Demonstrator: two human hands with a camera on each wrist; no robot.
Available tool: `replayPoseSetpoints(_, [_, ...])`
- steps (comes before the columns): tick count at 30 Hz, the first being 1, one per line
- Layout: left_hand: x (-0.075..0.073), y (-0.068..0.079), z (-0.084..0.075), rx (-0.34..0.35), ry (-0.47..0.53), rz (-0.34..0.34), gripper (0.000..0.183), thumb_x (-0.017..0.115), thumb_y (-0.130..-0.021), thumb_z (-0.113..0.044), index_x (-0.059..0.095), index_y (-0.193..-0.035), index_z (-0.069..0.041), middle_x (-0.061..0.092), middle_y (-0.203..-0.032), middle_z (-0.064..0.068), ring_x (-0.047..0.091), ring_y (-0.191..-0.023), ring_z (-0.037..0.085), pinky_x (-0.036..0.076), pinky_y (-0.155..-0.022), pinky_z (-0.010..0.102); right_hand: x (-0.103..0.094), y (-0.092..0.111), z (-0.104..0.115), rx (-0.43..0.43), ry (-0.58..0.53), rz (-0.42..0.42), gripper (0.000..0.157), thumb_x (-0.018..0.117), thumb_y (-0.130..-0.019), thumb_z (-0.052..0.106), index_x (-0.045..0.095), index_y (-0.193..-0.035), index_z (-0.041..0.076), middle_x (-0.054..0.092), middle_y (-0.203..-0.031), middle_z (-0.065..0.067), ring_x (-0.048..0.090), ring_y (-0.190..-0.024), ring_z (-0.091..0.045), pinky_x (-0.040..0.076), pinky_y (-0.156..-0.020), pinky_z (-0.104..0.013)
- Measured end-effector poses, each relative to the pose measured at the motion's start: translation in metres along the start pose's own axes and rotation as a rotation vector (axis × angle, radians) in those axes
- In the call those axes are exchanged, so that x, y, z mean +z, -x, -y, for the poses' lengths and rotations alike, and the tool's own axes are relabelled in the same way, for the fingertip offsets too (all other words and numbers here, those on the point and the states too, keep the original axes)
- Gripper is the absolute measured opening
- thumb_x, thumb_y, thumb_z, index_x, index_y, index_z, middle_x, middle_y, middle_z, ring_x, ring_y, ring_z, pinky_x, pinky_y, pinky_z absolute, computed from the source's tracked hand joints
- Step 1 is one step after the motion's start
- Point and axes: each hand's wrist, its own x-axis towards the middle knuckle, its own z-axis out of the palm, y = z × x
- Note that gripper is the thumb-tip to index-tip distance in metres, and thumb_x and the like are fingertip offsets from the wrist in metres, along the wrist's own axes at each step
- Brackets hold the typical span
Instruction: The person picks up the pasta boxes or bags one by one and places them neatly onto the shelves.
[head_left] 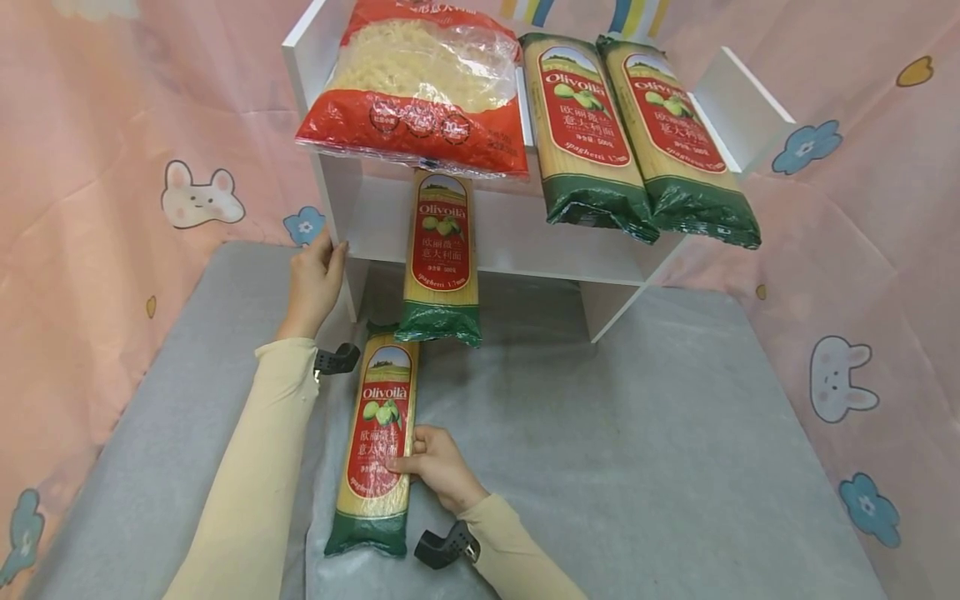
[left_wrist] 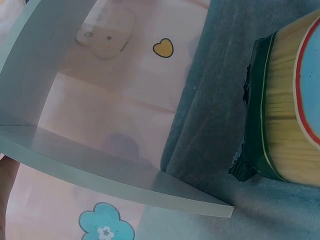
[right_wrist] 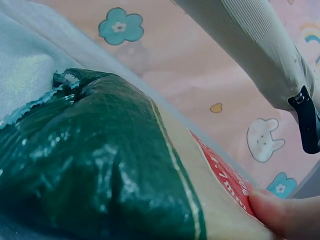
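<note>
My right hand pinches the right edge of a spaghetti pack, low in front of the white shelf. Its thumb lies across the red label in the right wrist view, and the pack's green end fills the near part there. In the head view the top of this pack sits just below another spaghetti pack, which juts out from the lower shelf board. My left hand grips the front edge of the shelf's left side panel; its fingertips are partly hidden.
On the upper board lie a red bag of pasta and two more spaghetti packs, a left one and a right one, their ends overhanging. Grey cloth covers the surface below. A pink patterned curtain stands around it.
</note>
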Motion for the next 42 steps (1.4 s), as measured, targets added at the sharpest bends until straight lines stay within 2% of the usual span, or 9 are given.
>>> replayPoseSetpoints(5, [0.0, 0.0, 0.001, 0.001, -0.002, 0.0, 0.019, 0.051, -0.097, -0.004, 0.059, -0.11, 0.006, 0.066, -0.091, 0.026, 0.059, -0.069, 0.031, 0.045, -0.074, 0.046, -0.002, 0.003, 0.0, -0.009, -0.026, 0.017, 0.027, 0.065, -0.08, -0.011, 0.057, -0.106, -0.016, 0.067, -0.093, -0.027, 0.068, -0.078, -0.021, 0.055, -0.072, -0.033])
replayPoseSetpoints(8, [-0.001, 0.001, 0.001, 0.006, -0.013, 0.001, 0.02, 0.05, -0.098, -0.006, 0.059, -0.112, 0.005, 0.066, -0.09, 0.026, 0.058, -0.067, 0.03, 0.044, -0.079, 0.047, -0.002, 0.004, -0.001, -0.01, -0.031, 0.026, 0.028, 0.065, -0.079, -0.011, 0.058, -0.106, -0.015, 0.067, -0.094, -0.027, 0.069, -0.08, -0.023, 0.054, -0.074, -0.033])
replayPoseSetpoints(12, [-0.001, 0.001, 0.001, 0.005, -0.036, 0.013, 0.023, 0.048, -0.099, -0.01, 0.059, -0.114, 0.004, 0.065, -0.086, 0.025, 0.054, -0.063, 0.027, 0.043, -0.069, 0.039, -0.003, 0.004, -0.001, -0.012, -0.043, 0.039, 0.029, 0.064, -0.079, -0.011, 0.058, -0.107, -0.015, 0.067, -0.096, -0.027, 0.068, -0.082, -0.024, 0.054, -0.075, -0.034])
replayPoseSetpoints(15, [-0.001, 0.001, 0.001, 0.009, -0.05, 0.014, 0.023, 0.048, -0.099, -0.011, 0.059, -0.114, 0.003, 0.064, -0.081, 0.024, 0.048, -0.058, 0.024, 0.035, -0.057, 0.032, -0.004, 0.005, 0.0, -0.012, -0.05, 0.043, 0.029, 0.064, -0.079, -0.012, 0.058, -0.108, -0.015, 0.066, -0.097, -0.028, 0.068, -0.082, -0.024, 0.054, -0.075, -0.035])
replayPoseSetpoints(20, [0.0, 0.001, 0.001, 0.019, -0.046, 0.0, 0.021, 0.049, -0.099, -0.009, 0.06, -0.112, 0.004, 0.066, -0.086, 0.023, 0.052, -0.061, 0.024, 0.036, -0.057, 0.027, -0.005, 0.008, 0.002, -0.009, -0.052, 0.051, 0.032, 0.064, -0.08, -0.011, 0.057, -0.11, -0.015, 0.066, -0.098, -0.028, 0.068, -0.083, -0.024, 0.054, -0.077, -0.035])
replayPoseSetpoints(30, [0.0, 0.0, 0.002, 0.012, -0.029, -0.004, 0.023, 0.051, -0.097, -0.007, 0.059, -0.115, 0.005, 0.067, -0.098, 0.024, 0.06, -0.071, 0.028, 0.042, -0.062, 0.033, -0.011, 0.013, 0.002, -0.015, -0.061, 0.094, 0.034, 0.065, -0.081, -0.008, 0.055, -0.113, -0.016, 0.066, -0.099, -0.028, 0.069, -0.082, -0.021, 0.053, -0.078, -0.035])
replayPoseSetpoints(36, [0.0, 0.0, 0.003, 0.021, -0.03, -0.005, 0.02, 0.051, -0.097, -0.006, 0.059, -0.111, 0.005, 0.067, -0.094, 0.024, 0.06, -0.069, 0.029, 0.043, -0.063, 0.037, -0.018, 0.016, 0.001, -0.021, -0.057, 0.099, 0.033, 0.065, -0.08, -0.009, 0.055, -0.11, -0.017, 0.066, -0.097, -0.028, 0.068, -0.077, -0.015, 0.053, -0.077, -0.032])
replayPoseSetpoints(42, [0.0, 0.0, 0.003, 0.011, -0.039, 0.0, 0.02, 0.051, -0.098, -0.007, 0.06, -0.11, 0.005, 0.067, -0.09, 0.023, 0.056, -0.065, 0.026, 0.04, -0.06, 0.032, -0.027, 0.02, -0.001, -0.04, -0.046, 0.106, 0.035, 0.064, -0.079, -0.009, 0.054, -0.111, -0.019, 0.066, -0.097, -0.027, 0.068, -0.076, -0.013, 0.053, -0.077, -0.031])
